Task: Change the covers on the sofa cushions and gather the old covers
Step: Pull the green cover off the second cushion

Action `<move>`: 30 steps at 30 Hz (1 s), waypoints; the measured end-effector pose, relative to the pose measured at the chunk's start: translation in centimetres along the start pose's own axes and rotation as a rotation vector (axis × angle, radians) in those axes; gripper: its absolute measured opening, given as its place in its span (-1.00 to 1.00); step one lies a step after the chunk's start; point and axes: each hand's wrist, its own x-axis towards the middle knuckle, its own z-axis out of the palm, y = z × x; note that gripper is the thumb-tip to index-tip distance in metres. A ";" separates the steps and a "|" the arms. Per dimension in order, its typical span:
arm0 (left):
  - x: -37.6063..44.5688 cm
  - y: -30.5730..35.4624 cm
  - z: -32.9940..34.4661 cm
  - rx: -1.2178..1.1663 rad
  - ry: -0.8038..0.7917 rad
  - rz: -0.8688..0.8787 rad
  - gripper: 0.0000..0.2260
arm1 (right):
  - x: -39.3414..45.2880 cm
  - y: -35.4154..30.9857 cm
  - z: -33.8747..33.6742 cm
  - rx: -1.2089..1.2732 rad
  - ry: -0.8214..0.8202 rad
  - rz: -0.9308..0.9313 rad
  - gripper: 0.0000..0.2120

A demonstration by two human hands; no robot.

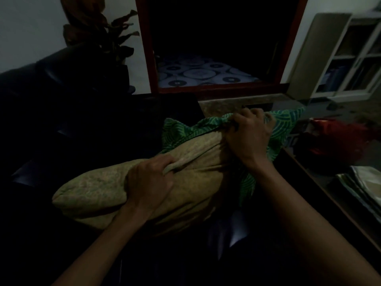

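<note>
Head view, dim room. A plump tan cushion with a faint mottled print [99, 188] lies across the seat of a dark leather sofa [61, 120], its long axis running from the sofa's front-left part toward the right edge of the seat. A green cushion cover with a lighter green curved-line pattern [282, 124] is bunched around the cushion's far right end, its open edge drawn partway over the tan fabric; a loose corner of the cover points up and to the right, past the seat edge.

The left hand [148, 182] rests on the middle of the cushion with the fingers curled tightly, pinching a raised fold of the tan fabric between thumb and fingers. The right hand [249, 135] is at the cushion's right end, fingers curled and clenched around the gathered rim of the green cover where it meets the cushion. Both forearms enter from the bottom edge of the frame.

Right of the sofa stands a dark wooden surface [321, 182]; on it lie a crumpled red cloth [338, 139] near the far edge and a pale folded fabric stack [362, 186] toward the right edge. Behind the sofa's back-left corner stands a dark-leaved houseplant [99, 29]. Beyond, a red-framed doorway [216, 87] opens onto a floor with circular patterns, and a white shelving unit [350, 58] stands at far right.
</note>
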 end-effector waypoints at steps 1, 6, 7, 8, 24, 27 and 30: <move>0.0 -0.1 -0.1 0.001 -0.028 -0.022 -0.71 | 0.6 0.6 -0.1 -0.027 -0.006 0.000 -0.80; 1.7 0.1 -0.2 -0.111 -0.143 -0.088 -0.71 | 0.1 0.6 1.0 0.088 -0.063 -0.068 -0.82; 2.1 0.5 0.0 -0.129 -0.166 -0.065 -0.62 | -0.4 0.5 1.1 0.124 -0.061 -0.058 -0.76; 2.5 1.1 0.4 -0.120 -0.192 -0.039 -0.54 | -0.8 0.3 1.2 0.144 -0.054 -0.048 -0.69; 4.2 1.5 4.6 -0.144 -0.086 0.025 -0.90 | 2.6 3.8 0.6 -0.105 -0.133 0.188 -0.78; 4.9 0.4 4.3 -0.116 -0.106 0.016 -0.96 | 2.0 3.9 0.5 0.021 -0.082 0.175 -0.62; 6.6 -1.1 3.9 -0.057 -0.152 -0.057 -0.85 | -0.3 3.7 0.1 0.213 0.065 0.068 -0.57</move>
